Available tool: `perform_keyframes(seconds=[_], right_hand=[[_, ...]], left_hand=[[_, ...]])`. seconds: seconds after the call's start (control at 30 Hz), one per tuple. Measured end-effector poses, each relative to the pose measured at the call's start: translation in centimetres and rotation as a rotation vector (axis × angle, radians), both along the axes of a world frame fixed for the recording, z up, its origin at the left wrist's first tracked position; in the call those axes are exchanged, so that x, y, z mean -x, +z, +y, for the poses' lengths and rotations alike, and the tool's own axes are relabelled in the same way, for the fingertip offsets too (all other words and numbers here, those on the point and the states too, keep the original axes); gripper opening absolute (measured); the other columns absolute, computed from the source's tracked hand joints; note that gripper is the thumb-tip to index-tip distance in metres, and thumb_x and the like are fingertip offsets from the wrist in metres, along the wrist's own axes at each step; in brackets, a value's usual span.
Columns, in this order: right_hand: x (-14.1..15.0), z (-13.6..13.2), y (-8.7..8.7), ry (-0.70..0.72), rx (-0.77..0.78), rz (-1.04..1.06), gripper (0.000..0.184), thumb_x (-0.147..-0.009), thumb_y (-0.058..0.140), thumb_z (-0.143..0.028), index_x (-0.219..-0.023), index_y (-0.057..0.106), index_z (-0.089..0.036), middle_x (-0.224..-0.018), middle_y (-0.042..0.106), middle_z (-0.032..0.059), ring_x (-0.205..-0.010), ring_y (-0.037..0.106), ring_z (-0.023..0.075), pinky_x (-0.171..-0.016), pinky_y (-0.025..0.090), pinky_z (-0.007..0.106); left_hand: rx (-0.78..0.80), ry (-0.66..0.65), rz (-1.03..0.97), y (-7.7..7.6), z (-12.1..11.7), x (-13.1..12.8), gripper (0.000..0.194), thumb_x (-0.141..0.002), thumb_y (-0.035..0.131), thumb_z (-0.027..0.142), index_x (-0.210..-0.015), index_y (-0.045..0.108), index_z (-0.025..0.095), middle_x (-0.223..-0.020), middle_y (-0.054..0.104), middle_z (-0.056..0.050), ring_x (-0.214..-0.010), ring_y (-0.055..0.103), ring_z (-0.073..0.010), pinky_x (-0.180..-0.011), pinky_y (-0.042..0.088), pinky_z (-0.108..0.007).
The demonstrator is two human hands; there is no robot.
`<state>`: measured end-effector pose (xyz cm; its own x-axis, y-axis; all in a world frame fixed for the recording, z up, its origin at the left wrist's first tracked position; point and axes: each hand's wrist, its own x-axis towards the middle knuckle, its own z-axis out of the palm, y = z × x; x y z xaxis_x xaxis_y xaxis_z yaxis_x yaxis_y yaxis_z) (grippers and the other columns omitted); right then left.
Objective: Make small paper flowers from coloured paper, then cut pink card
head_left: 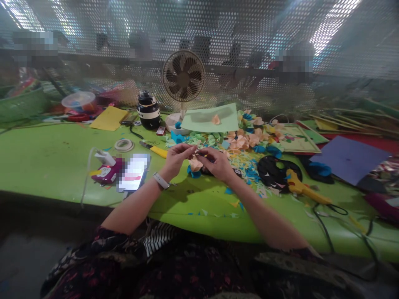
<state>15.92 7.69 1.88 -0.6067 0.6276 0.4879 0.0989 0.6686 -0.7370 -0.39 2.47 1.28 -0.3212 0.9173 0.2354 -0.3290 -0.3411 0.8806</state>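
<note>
My left hand (178, 158), with a white band on the wrist, is closed in a pinch above the green table. Its fingertips meet those of my right hand (218, 165), whose fingers are also pinched together. Whatever lies between them is too small to make out. Just under the hands are a peach paper flower (196, 165) and a blue paper piece (194, 172); a dark object, partly hidden by my right hand, lies beside them. Peach paper flowers (243, 142) and paper scraps (247, 168) spread beyond and to the right.
A yellow glue gun (307, 190) rests by a black round plate (271, 168) at right. On the left are a phone (134, 172), tape roll (124, 145), purple box (109, 172) and yellow cutter (158, 151). A fan (183, 77) and black bottle (149, 112) stand behind.
</note>
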Motion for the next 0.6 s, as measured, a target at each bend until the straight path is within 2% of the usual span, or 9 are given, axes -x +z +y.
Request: perform_keyframes(seconds=[0.1,0.23,0.43,0.53,0.6], right_hand=[[-0.01,-0.19,-0.08,-0.052,-0.007,0.010,0.028,-0.089,0.066,-0.046,-0.104,0.067,-0.022,-0.097,0.069,0.0078,-0.088,0.066,0.0217,-0.074,0.054,0.036],[-0.14,-0.07,0.04,-0.048,-0.025,0.020,0.033,-0.095,0.057,-0.053,-0.102,0.070,-0.024,-0.099,0.070,0.0085,-0.090,0.067,0.0231,-0.077,0.054,0.038],[-0.23,0.38,0.43,-0.024,-0.159,0.019,0.041,-0.099,0.047,-0.057,-0.097,0.073,-0.024,-0.084,0.069,0.0068,-0.082,0.065,0.0221,-0.083,0.051,0.040],[-0.20,0.41,0.33,-0.016,-0.173,0.009,0.039,-0.099,0.048,-0.055,-0.094,0.072,-0.024,-0.084,0.070,0.0070,-0.083,0.064,0.0225,-0.082,0.051,0.040],[-0.16,0.30,0.16,-0.025,-0.164,0.005,0.033,-0.096,0.055,-0.052,-0.099,0.070,-0.024,-0.088,0.070,0.0070,-0.084,0.064,0.0223,-0.082,0.051,0.040]], left_hand=[[-0.024,0.020,0.017,-0.12,0.00,0.05,0.036,-0.056,0.094,0.045,-0.062,0.071,0.019,-0.056,0.063,0.003,-0.052,0.051,-0.0064,-0.054,0.044,-0.022],[-0.050,0.005,0.023,-0.17,0.04,-0.03,0.033,-0.057,0.094,0.043,-0.070,0.076,0.019,-0.066,0.069,0.001,-0.055,0.054,-0.0068,-0.057,0.046,-0.023],[-0.050,0.008,0.017,-0.21,0.14,0.10,0.030,-0.058,0.094,0.042,-0.067,0.076,0.019,-0.063,0.068,0.001,-0.055,0.053,-0.0066,-0.056,0.045,-0.022],[-0.030,-0.015,0.019,-0.26,0.16,0.20,0.032,-0.058,0.094,0.043,-0.070,0.077,0.019,-0.067,0.070,0.000,-0.055,0.054,-0.0066,-0.056,0.045,-0.023],[-0.035,0.003,0.028,-0.22,0.14,0.20,0.033,-0.057,0.094,0.043,-0.064,0.074,0.018,-0.063,0.067,0.001,-0.055,0.053,-0.0069,-0.057,0.045,-0.023]])
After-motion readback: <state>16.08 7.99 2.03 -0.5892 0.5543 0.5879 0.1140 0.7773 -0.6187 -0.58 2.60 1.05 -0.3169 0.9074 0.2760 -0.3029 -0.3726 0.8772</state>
